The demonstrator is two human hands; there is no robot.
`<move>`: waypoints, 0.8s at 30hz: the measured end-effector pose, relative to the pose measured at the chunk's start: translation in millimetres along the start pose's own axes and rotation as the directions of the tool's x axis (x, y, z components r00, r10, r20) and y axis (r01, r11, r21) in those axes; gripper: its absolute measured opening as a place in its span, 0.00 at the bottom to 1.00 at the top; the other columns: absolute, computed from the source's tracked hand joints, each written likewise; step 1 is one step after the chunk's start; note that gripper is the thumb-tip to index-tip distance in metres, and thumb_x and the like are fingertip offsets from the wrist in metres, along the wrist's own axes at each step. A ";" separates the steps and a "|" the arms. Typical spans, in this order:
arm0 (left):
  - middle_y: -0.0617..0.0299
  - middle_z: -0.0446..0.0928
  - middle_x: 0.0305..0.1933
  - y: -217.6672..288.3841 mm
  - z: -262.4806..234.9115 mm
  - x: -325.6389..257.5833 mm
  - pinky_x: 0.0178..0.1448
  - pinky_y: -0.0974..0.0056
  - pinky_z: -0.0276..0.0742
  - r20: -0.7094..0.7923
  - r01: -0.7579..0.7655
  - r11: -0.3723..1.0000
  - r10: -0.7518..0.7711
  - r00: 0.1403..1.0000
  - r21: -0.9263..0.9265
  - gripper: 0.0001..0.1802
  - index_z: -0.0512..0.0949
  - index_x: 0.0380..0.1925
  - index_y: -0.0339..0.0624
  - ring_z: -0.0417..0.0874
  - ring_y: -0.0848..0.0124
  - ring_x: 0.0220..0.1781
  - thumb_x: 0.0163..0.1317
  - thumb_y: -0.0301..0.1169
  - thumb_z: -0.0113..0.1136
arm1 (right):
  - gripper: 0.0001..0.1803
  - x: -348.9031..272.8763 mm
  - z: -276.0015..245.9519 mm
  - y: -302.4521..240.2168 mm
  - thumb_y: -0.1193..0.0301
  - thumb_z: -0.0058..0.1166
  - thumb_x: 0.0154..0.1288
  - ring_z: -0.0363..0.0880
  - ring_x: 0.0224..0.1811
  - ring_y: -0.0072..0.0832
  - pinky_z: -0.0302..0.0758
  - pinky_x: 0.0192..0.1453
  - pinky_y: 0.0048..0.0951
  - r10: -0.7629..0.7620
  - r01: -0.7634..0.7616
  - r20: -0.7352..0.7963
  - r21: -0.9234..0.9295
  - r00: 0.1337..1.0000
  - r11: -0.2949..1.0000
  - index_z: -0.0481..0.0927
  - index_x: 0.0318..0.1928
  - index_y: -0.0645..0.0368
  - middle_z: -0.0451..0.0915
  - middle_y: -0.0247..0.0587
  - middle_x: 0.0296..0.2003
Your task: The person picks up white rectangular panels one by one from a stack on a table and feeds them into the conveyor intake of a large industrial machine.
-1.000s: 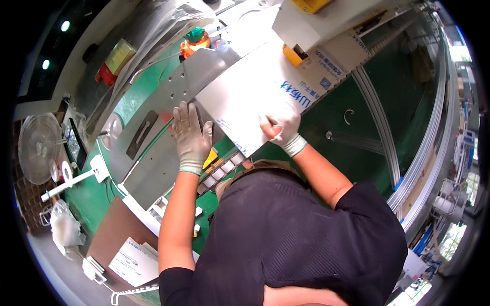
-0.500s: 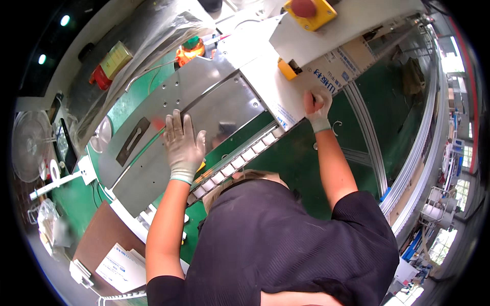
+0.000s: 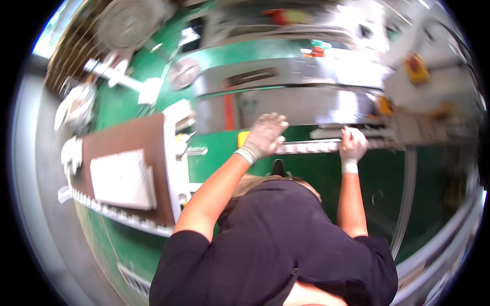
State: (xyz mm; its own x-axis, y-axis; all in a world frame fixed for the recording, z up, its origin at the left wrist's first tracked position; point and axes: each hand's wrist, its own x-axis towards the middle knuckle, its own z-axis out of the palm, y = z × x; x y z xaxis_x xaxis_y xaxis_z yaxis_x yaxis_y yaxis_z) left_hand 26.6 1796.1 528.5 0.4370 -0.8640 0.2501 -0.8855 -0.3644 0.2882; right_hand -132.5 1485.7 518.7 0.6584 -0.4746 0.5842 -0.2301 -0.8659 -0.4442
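The whole view is smeared by motion. My left hand (image 3: pixel 265 135), in a pale glove with bare forearm behind it, is open with its fingers stretched out. It hovers by the near edge of a grey metal plate (image 3: pixel 291 109), close to the left end of a row of white rollers (image 3: pixel 311 147). My right hand (image 3: pixel 353 144), gloved too, has its fingers curled closed near the right part of that row. Whatever it may hold is hidden. Behind the plate lies a second grey panel with a long dark slot (image 3: pixel 252 76).
At left, a brown board (image 3: pixel 122 132) carries white sheets (image 3: pixel 122 178). A yellow box with a red button (image 3: pixel 417 69) is at the far right. An aluminium rail (image 3: pixel 407 188) runs along the right. A round reel (image 3: pixel 127 23) stands far left over green floor.
My view has turned left, so the bench now runs nearly level across it. The left hand has come off the metal plate. The right hand is now nearer the roller row.
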 end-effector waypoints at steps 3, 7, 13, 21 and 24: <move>0.52 0.71 0.73 -11.4 -41.4 -87.1 0.82 0.48 0.58 -0.019 0.114 0.991 -0.113 0.993 0.074 0.25 0.76 0.63 0.41 0.67 0.53 0.77 0.70 0.40 0.54 | 0.15 -23.5 17.1 -60.1 0.62 0.60 0.67 0.79 0.27 0.42 0.75 0.35 0.43 -0.141 0.146 0.117 -0.033 0.983 0.989 0.82 0.24 0.54 0.79 0.40 0.23; 0.49 0.80 0.62 -55.5 -47.6 -245.6 0.72 0.52 0.71 -0.041 0.756 0.651 -0.759 0.649 -0.072 0.22 0.81 0.57 0.39 0.78 0.53 0.66 0.74 0.42 0.49 | 0.17 -27.0 21.9 -117.5 0.59 0.58 0.68 0.80 0.29 0.45 0.75 0.35 0.45 -0.182 0.216 0.360 -0.057 0.915 0.975 0.81 0.23 0.54 0.79 0.43 0.24; 0.52 0.81 0.60 -88.7 -35.1 -498.8 0.65 0.54 0.72 0.112 0.104 -0.219 -0.784 -0.610 -0.970 0.32 0.79 0.58 0.37 0.81 0.58 0.62 0.70 0.53 0.47 | 0.20 -28.4 43.6 -99.1 0.57 0.55 0.70 0.81 0.29 0.47 0.75 0.35 0.45 -0.168 0.209 0.362 -0.079 0.917 0.975 0.82 0.23 0.55 0.80 0.45 0.24; 0.50 0.69 0.75 -106.1 -58.8 -607.8 0.69 0.55 0.69 0.334 -0.280 -0.206 -0.758 -0.560 -0.938 0.43 0.63 0.74 0.43 0.72 0.53 0.75 0.73 0.65 0.40 | 0.22 -48.3 81.1 -182.5 0.54 0.51 0.72 0.83 0.34 0.48 0.77 0.40 0.45 -0.159 0.199 0.516 -0.022 0.842 0.980 0.85 0.27 0.54 0.83 0.46 0.28; 0.52 0.79 0.57 -125.0 -69.6 -613.2 0.56 0.57 0.76 0.379 -0.293 -0.247 -0.707 -0.597 -0.924 0.28 0.73 0.53 0.49 0.83 0.58 0.56 0.70 0.60 0.51 | 0.21 -55.5 101.3 -231.8 0.53 0.52 0.72 0.84 0.37 0.49 0.78 0.42 0.44 -0.115 0.180 0.607 -0.047 0.786 0.983 0.87 0.31 0.54 0.85 0.46 0.30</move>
State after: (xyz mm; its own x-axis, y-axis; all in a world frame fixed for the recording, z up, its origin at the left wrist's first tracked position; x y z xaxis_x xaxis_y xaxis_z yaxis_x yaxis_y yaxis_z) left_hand -119.7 2395.6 403.5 0.3056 0.6418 -0.7034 0.2367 0.6643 0.7090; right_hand -43.2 1728.8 520.4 0.9792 -0.1776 0.0980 -0.1412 -0.9436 -0.2995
